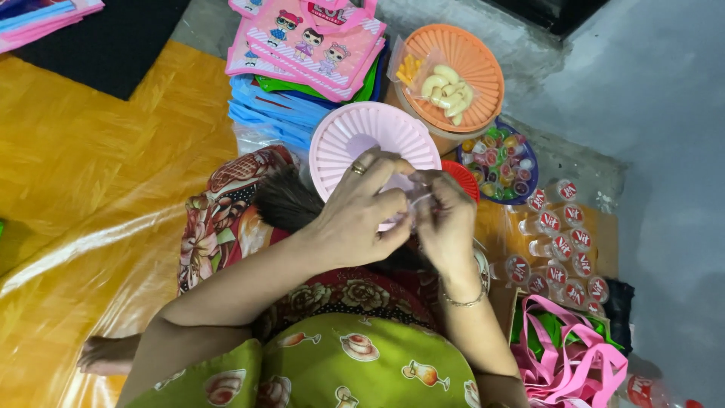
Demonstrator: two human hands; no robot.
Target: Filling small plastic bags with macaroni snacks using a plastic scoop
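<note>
left hand and right hand pinch small clear bag above pink lid.

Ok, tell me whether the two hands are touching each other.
Touching. The head view shows the left hand and right hand meeting at the fingertips, pinching a small pale thing between them over the pink lid.

Bright, even light; slight motion blur

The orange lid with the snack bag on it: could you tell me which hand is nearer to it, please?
Right. The right hand is below the orange lid, almost straight under it; the left hand is farther, down and left.
</note>
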